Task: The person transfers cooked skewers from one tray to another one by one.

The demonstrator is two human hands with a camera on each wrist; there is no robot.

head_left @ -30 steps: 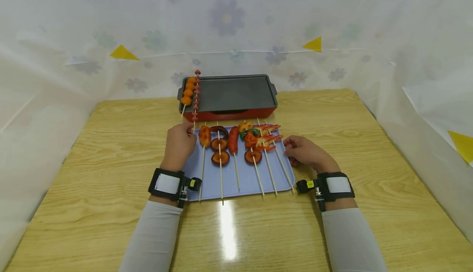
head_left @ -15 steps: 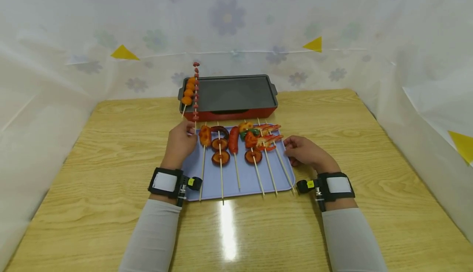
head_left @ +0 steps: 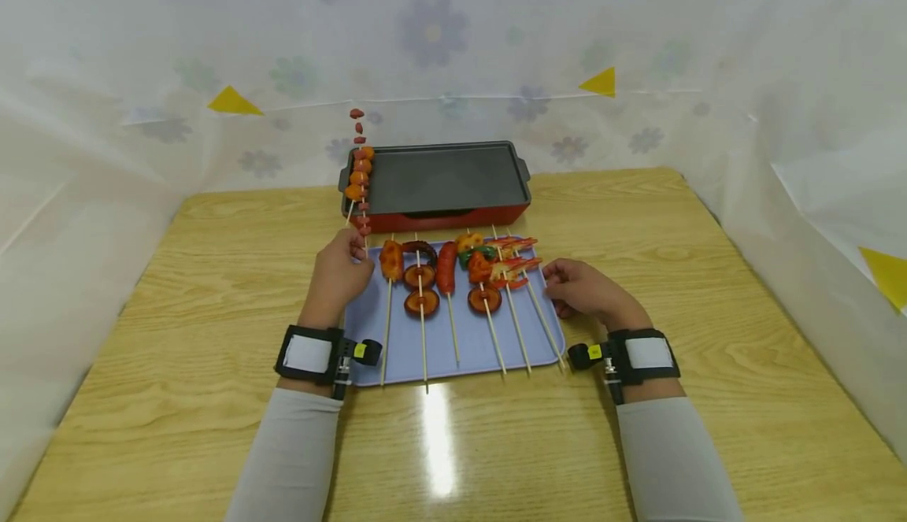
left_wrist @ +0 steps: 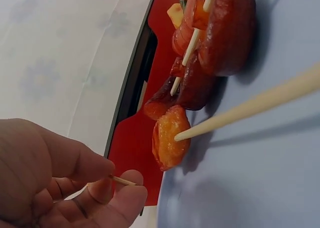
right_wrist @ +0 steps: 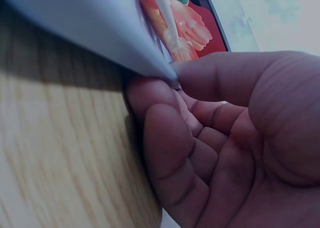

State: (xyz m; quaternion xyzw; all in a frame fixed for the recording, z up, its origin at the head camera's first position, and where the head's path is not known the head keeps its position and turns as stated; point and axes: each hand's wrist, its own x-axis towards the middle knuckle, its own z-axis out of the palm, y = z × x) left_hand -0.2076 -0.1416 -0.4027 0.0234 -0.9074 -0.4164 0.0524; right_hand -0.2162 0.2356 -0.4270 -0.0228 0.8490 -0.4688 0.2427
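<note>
My left hand (head_left: 338, 270) pinches the lower end of a skewer of small red pieces (head_left: 360, 141), which points away over the left end of the grill (head_left: 446, 179). Behind it, partly covered, lies a skewer of orange balls (head_left: 353, 192) on the grill. In the left wrist view, the stick's end (left_wrist: 124, 181) sits between thumb and fingers. My right hand (head_left: 584, 290) grips the right edge of the light blue tray (head_left: 453, 349). Thumb above and curled fingers below hold the tray's rim (right_wrist: 150, 57) in the right wrist view.
On the tray lie several skewers, among them a sausage (head_left: 446, 268), mushroom slices (head_left: 421, 302) and shrimp (head_left: 516, 268). Their sticks reach past its near edge. The red-sided grill stands just behind the tray on the wooden table (head_left: 212, 333). A pale flowered sheet (head_left: 453, 49) hangs behind.
My left hand has shifted slightly left with the red skewer, whose far tip has moved up and left, now overlapping the orange balls. My right hand stays at the tray's edge.
</note>
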